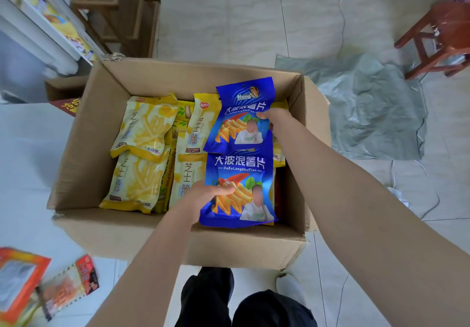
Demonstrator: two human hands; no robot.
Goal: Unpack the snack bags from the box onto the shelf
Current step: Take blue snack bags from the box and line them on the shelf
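Observation:
An open cardboard box (84, 164) stands on the floor in front of me, filled with several yellow snack bags (145, 128). My left hand (203, 197) grips the left edge of a blue chip bag (241, 181) at the box's near right. My right hand (273, 118) pinches the right edge of a second blue chip bag (239, 113), which is tilted up just beyond the first. Both blue bags are over the right side of the box.
A white shelf (38, 32) with yellow packets runs along the far left. Orange and red snack bags (66, 286) lie on a white surface at the lower left. A grey plastic sheet (368, 108) and a red wooden stool (440, 37) are to the right.

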